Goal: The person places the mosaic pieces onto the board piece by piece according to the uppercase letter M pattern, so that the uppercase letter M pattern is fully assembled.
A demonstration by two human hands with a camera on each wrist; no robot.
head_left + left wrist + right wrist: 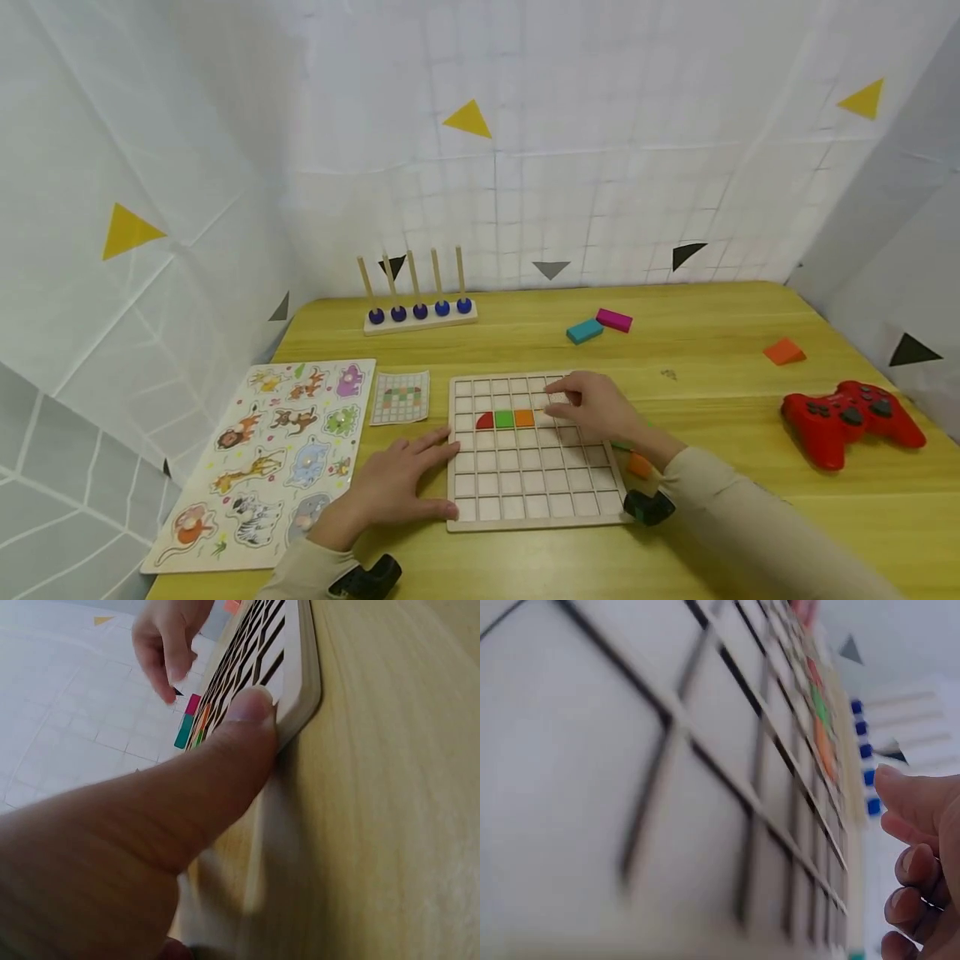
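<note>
An animal puzzle (277, 454) lies at the left edge of the yellow counter (720, 333), with a small pattern card (401, 397) just beside it and a five-peg rack with blue beads (417, 310) farther back. The left hand (397, 483) rests flat, fingers straight and spread, against the left rim of the wooden grid board (536, 496); the left wrist view shows the thumb (251, 712) pressed to the board's edge. A red half-round tile (485, 420), a green tile (504, 418) and an orange tile (524, 417) sit in one row of the board. The right hand (592, 406) hovers over the cells just right of that row, its fingers curled inward in a narrow grip; whether they pinch a tile cannot be told from any view.

Risks, as judged here: a tile lowered askew could catch on the thin cell walls and tip out, and a push from the right hand could slide the board if the left hand eases off. The sleeve (720, 508) lies close to an orange piece (639, 465) at the board's right edge and could sweep it away.

Farther right lie a teal block (584, 331), a magenta block (614, 320), an orange wedge (783, 352) and a red game controller (851, 417).
</note>
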